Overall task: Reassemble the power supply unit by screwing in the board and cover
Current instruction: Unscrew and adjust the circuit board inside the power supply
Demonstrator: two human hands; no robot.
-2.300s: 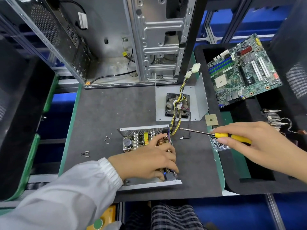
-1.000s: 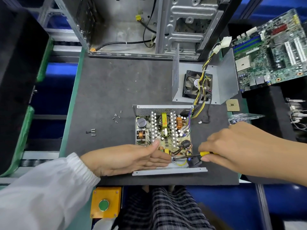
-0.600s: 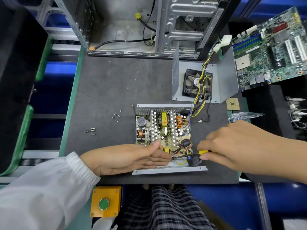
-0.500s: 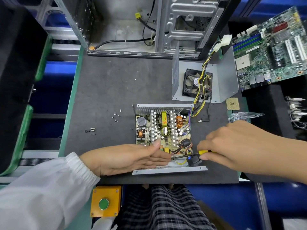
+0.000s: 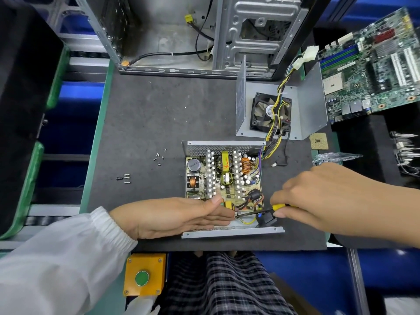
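Nothing shifted; left hand (image 5: 181, 215) flat on board (image 5: 223, 178) edge; right hand (image 5: 322, 201) fingers gripping screwdriver (image 5: 261, 211).

A dark grey mat (image 5: 159, 114) covered the counter, edged on the left by a green rim (image 5: 95, 142). Blue bins (image 5: 68, 133) showed beneath the metal rails at left. A yellow box with a green button (image 5: 143, 277) hung at the counter's near edge. Lighting was bright and even.
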